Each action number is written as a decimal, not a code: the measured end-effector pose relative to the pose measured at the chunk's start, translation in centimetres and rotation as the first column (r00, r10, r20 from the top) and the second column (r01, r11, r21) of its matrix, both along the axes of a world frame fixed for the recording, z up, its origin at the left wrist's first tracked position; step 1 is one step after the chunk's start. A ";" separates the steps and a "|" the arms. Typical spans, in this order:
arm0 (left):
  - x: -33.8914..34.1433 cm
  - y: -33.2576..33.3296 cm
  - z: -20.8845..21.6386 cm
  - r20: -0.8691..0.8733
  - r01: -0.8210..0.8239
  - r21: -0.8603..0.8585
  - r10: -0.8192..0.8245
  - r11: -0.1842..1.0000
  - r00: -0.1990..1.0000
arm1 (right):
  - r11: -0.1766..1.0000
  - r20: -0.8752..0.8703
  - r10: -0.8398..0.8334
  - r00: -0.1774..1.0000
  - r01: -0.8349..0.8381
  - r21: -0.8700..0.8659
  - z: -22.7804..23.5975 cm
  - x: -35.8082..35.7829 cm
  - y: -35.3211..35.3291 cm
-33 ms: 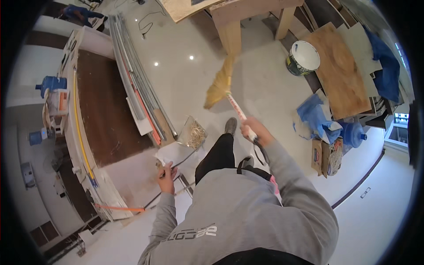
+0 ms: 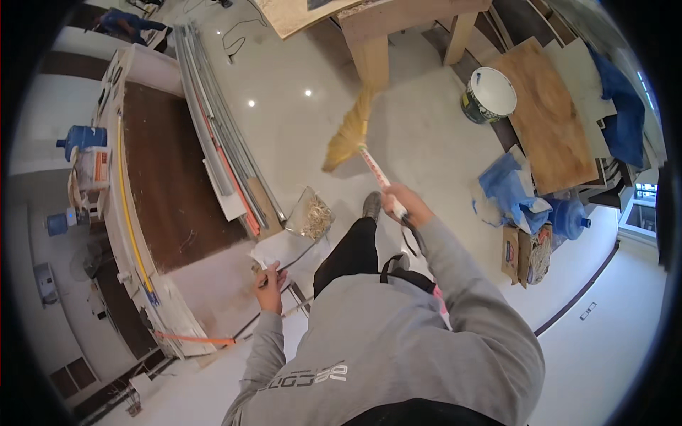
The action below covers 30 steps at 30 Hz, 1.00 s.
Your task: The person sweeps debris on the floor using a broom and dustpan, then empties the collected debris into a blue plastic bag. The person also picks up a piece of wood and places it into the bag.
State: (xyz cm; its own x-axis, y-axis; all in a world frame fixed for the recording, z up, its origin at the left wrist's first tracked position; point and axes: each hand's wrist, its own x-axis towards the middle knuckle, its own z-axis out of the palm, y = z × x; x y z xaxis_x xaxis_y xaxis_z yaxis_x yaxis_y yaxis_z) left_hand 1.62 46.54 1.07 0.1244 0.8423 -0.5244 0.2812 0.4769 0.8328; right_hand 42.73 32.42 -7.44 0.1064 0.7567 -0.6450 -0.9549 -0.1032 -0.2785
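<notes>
The broom point(image 2: 349, 138) has a wide, ragged fan of yellow straw and a pale handle with a red pattern, dark at its near end; it is out in front of the person, over the glossy floor point(image 2: 433, 156), though whether the straw touches down I cannot tell. The right hand point(image 2: 408, 204) is closed around the handle near that dark end. Well apart from it, the left hand point(image 2: 269, 287) has its fingers curled around a thin dark rod point(image 2: 298, 257), which runs up toward a pan point(image 2: 297, 214) heaped with pale shavings point(image 2: 315, 219). A wooden leg point(image 2: 371, 60) of a table stands right at the far tip of the straw, blocking the way there. A shoe point(image 2: 371, 206) is just left of the right hand, with the pan beyond it, near the ends of some long bars point(image 2: 222, 117). Over to the right are a white-topped bucket point(image 2: 477, 106), a brown board point(image 2: 550, 121) and blue plastic point(image 2: 501, 177). The handle's long axis slants from the right hand forward and a little left; the straw points away from the person, its fan trailing off to the left.
</notes>
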 end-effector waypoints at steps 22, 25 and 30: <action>14.0 14.2 -0.6 -0.120 0.507 0.108 -0.495 0.855 0.860 | 0.807 -0.063 -0.416 0.907 0.337 -0.484 -15.9 -1.2 -11.5; 15.8 13.5 -0.2 -0.126 0.496 0.065 -0.486 0.866 0.865 | 0.757 -0.202 -0.573 0.795 0.418 -0.503 -15.4 -3.3 -16.2; 14.5 11.4 -0.2 -0.110 0.531 0.055 -0.523 0.846 0.845 | 0.785 0.094 -0.352 0.931 0.348 -0.512 -1.4 -2.0 -20.0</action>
State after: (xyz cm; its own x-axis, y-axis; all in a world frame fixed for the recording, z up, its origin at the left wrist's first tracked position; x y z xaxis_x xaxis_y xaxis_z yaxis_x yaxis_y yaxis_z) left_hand 16.11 57.94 0.89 0.5185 0.7025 -0.4875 0.5444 0.1684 0.8218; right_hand 40.70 12.41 -8.83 0.2939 0.2280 -0.9282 -0.9549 0.1127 -0.2747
